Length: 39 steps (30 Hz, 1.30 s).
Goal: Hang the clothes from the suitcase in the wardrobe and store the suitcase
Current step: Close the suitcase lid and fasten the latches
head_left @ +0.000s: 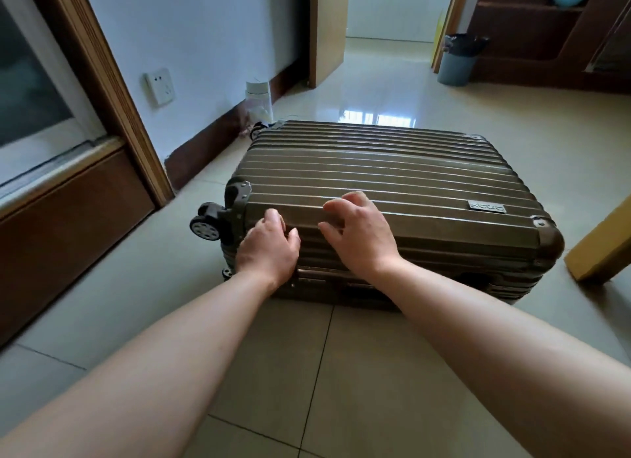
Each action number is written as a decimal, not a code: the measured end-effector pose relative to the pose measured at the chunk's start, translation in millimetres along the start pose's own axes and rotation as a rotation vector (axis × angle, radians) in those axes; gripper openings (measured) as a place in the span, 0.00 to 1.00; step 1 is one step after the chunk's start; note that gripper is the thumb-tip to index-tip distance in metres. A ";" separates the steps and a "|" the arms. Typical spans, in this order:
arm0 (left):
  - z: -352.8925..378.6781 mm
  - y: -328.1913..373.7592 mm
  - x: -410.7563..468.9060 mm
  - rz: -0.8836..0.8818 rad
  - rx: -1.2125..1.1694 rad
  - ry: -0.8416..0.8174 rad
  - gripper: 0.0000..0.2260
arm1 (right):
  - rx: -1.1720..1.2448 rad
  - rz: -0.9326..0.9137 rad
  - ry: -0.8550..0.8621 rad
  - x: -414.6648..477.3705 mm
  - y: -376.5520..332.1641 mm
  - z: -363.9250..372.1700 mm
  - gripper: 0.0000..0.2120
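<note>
Bronze-brown ribbed hard-shell suitcase (392, 170) lies flat and closed on the glossy beige tile floor (273, 372), centre of frame, black wheels (205, 227) pointing left.

Left hand (268, 244) at the near left corner: fingers bent over the lid's near edge, thumb against the front wall, gripping. Right hand (358, 234) just beside it, fingers spread and bent claw-like over the lid; cannot tell if they touch the shell.

Around:
- Clear plastic bottle with white cap (258, 99) stands against the white wall, behind the suitcase's far left corner.
- White wall socket (159, 87), upper left.
- Grey waste bin with black liner (457, 61), upper right, well apart, beside dark brown shelving (529, 30).
- Yellow-brown boxy corner (601, 249) at the right edge, near the suitcase's near right corner, not touching.
</note>
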State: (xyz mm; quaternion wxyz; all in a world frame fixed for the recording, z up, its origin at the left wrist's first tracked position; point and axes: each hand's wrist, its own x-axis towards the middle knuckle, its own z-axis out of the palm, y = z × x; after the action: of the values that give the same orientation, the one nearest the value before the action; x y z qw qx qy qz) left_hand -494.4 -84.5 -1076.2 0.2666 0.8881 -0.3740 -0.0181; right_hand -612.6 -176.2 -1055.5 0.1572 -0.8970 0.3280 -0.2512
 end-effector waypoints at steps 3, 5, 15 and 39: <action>3.9 -19.0 1.6 -0.268 -0.069 -0.104 0.16 | -0.254 -0.070 -0.127 4.9 -4.9 5.4 0.24; 8.4 -33.1 3.1 -0.414 -0.145 -0.157 0.19 | -0.311 -0.073 -0.207 8.5 -4.1 10.5 0.29; 54.4 -69.1 -12.0 -0.661 -0.586 -0.400 0.26 | -0.467 -0.033 -0.260 15.6 1.5 55.8 0.37; 83.2 -44.7 -7.8 -0.990 -1.372 -0.180 0.18 | -0.549 -0.216 0.072 9.0 21.5 75.4 0.37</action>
State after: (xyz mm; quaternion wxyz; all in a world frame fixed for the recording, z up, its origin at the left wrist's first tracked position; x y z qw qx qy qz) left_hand -490.0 -91.6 -1170.6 0.6764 0.5863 0.1315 -0.4260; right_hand -575.8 -189.1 -1124.1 -0.1306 -0.9262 0.2917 -0.2002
